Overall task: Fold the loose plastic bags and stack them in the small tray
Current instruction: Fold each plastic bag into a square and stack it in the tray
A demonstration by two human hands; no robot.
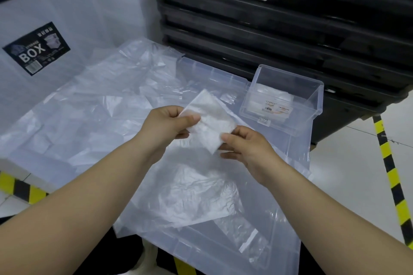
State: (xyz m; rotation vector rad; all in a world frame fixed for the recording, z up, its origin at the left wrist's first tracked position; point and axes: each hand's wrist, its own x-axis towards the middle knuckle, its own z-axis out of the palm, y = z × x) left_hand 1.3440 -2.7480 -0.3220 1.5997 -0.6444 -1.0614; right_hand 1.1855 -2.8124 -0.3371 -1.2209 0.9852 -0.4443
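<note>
White floor, striped tape (pixel 388 167) right of the hands, black crates (pixel 279 18) stacked beyond them. Under the hands, clear bin (pixel 286 207) serving as surface, strewn with loose bags (pixel 107 105) to the left and one crumpled bag (pixel 196 194) just below. Held up between both hands: folded bag (pixel 209 116), small white rectangle, tilted. Left hand (pixel 166 125) pinching its upper left corner, thumb on top, fingers curled beneath. Right hand (pixel 245 145) pinching its lower right edge, thumb on top. Beyond the right hand, clear tray (pixel 316 102) on the bin, with a flat white stack (pixel 268 98) inside. Far left, white box with BOX label (pixel 36 48).
</note>
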